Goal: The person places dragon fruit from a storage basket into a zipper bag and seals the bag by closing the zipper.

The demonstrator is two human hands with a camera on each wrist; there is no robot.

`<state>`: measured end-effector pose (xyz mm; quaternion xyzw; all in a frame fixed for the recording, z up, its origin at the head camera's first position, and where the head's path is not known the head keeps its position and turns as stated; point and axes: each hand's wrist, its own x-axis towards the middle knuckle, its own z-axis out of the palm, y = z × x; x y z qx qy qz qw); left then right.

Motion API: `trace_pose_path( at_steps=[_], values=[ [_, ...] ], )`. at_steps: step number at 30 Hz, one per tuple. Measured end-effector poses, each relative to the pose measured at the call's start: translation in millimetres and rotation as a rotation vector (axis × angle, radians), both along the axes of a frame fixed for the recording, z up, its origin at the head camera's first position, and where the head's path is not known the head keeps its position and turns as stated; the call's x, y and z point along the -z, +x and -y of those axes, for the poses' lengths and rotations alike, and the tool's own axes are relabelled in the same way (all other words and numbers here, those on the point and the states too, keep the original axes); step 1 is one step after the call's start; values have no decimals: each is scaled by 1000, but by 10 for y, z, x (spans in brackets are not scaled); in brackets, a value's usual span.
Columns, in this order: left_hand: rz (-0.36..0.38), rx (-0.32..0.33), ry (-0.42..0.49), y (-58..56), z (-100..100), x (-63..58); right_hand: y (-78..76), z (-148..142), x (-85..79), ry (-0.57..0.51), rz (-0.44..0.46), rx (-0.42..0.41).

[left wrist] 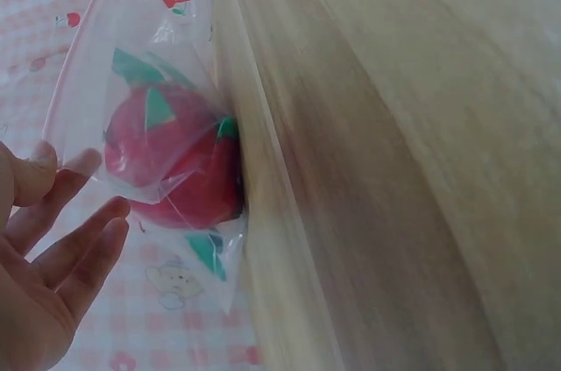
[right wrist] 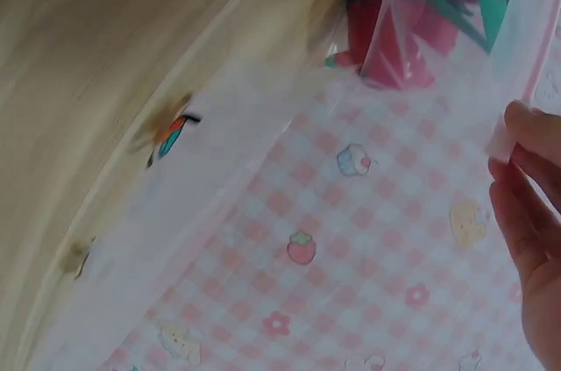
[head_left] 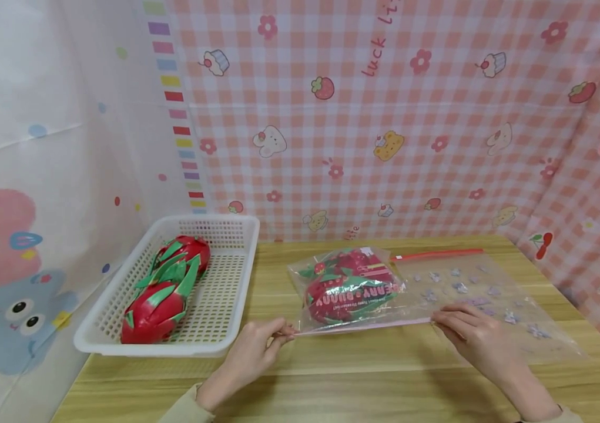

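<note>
A clear zip bag (head_left: 349, 320) printed "BERRY BUNNY" has a pale pink strip along its near edge. Inside lie red dragon fruits (left wrist: 162, 147) with green scales; plastic and print blur their outlines. My left hand (head_left: 252, 352) pinches the left end of the strip between thumb and forefinger, its other fingers loosely bent in the left wrist view. At the opposite end, my right hand (head_left: 482, 341) pinches the strip's corner, also seen in the right wrist view. The strip runs nearly straight between both hands, lifted off the table.
Left of the bag stands a white plastic basket (head_left: 249, 270) holding red dragon fruits (head_left: 154, 311). A second clear bag (head_left: 522, 294), with a red strip and small purplish prints, lies flat on the wooden table (head_left: 352, 388) at right. Patterned cloth (head_left: 300, 129) hangs behind.
</note>
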<state>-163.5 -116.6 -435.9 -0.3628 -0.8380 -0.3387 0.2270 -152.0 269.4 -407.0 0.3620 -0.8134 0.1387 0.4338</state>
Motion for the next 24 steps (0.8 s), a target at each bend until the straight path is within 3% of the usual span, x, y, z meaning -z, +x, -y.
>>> trace_pose_path(
  at_steps=[2,5,10,13,15,18,24],
  values=[
    [-12,-14,-21,16,-3,-19,-9,-40,-1,6,26,1],
    [-4,-75,-90,57,-33,-87,-17,-42,-47,26,144,46],
    [56,-173,-285,81,-229,-222,-58,70,-184,62,584,171],
    [55,-187,-396,25,-395,-240,-142,159,-205,90,801,179],
    [58,-200,-468,-29,-498,-230,-203,214,-182,117,849,176],
    [27,-226,-544,-104,-606,-196,-276,281,-117,136,837,156],
    [-51,-254,-589,-171,-692,-124,-338,339,7,92,868,155]
  ],
)
